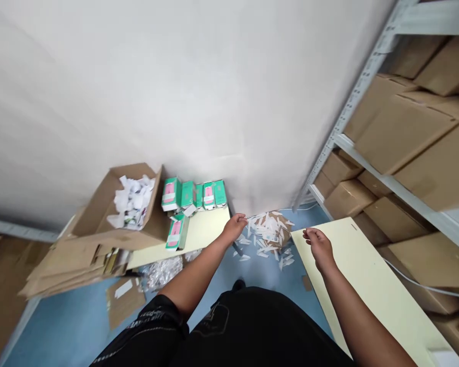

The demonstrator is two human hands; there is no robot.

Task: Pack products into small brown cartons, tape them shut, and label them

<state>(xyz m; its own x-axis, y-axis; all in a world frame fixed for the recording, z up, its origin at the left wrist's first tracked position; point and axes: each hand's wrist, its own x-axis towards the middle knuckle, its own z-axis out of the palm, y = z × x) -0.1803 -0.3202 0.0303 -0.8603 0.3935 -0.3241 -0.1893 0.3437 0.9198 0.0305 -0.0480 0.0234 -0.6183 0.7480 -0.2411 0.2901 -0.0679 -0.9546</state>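
Observation:
My left hand (235, 227) is held out in front of me, fingers pinched together, close to the end of the left table (201, 227). Thumb and fingers of my right hand (320, 246) are likewise pinched, above the near corner of the right table (361, 275). A faint thin line shows by each set of fingertips, too fine to name. Below and between the hands, many white paper strips (268, 228) lie scattered on the blue floor. Several green boxes with pink fronts (171, 193) stand on the left table, and one lies nearer its front edge (176, 232).
An open cardboard box (99, 204) of crumpled white paper stands at left, beside flattened cardboard (69, 262). Clear plastic wrap (163, 274) lies below. Metal shelving (361, 84) packed with brown cartons (409, 130) lines the right. A white wall (214, 102) closes off the front.

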